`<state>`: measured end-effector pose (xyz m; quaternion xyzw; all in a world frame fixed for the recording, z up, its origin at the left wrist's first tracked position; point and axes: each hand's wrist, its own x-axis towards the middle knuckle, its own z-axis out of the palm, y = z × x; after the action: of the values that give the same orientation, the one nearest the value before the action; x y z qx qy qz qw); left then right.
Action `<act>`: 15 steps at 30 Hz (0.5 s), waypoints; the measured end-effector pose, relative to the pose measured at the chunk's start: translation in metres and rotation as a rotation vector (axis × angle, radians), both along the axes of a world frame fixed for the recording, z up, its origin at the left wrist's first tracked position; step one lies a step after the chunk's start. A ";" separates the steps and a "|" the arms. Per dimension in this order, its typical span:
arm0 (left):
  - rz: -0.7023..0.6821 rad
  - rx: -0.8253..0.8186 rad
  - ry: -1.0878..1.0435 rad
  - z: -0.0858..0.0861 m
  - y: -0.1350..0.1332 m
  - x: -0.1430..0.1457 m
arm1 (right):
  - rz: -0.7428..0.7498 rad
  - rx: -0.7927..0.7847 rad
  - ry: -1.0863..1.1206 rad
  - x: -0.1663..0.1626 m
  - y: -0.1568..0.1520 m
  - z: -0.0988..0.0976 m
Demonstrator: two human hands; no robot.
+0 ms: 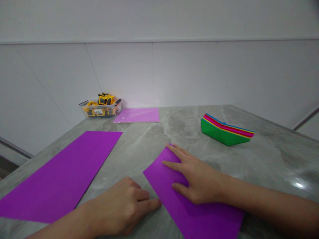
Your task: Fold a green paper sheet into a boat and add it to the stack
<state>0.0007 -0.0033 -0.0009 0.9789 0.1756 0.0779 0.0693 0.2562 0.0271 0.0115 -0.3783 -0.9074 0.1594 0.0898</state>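
My right hand [193, 176] lies with its fingers spread flat on a purple sheet of paper [161, 186], which looks folded and runs off the bottom of the picture. Beside that sheet's left edge rests my left hand [129, 202], its fingers curled in and the thumb stretched out so that its tip meets the edge. No object shows within the curled fingers. A second, larger purple sheet [64, 172] lies flat to the left, partly covered by my left forearm.
A green folded paper boat [221, 134] with coloured layers stands at the right on the grey marbled table [179, 122]. At the back left are a clear plastic box [101, 111] of yellow toy vehicles [106, 99] and a flat pink-purple pack [139, 115]. A white wall [174, 73] rises behind.
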 end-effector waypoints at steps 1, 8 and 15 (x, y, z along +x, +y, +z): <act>-0.002 0.003 -0.005 0.000 0.000 0.000 | 0.000 0.002 0.002 0.000 0.000 0.000; -0.003 -0.001 0.051 0.002 0.001 0.000 | 0.003 0.015 -0.023 0.000 0.000 0.001; -0.004 -0.099 -0.039 -0.001 0.009 -0.007 | -0.002 0.001 -0.028 -0.001 0.000 0.001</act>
<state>-0.0063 0.0054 -0.0022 0.9730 0.1757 0.0880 0.1214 0.2555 0.0274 0.0125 -0.3816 -0.9082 0.1534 0.0773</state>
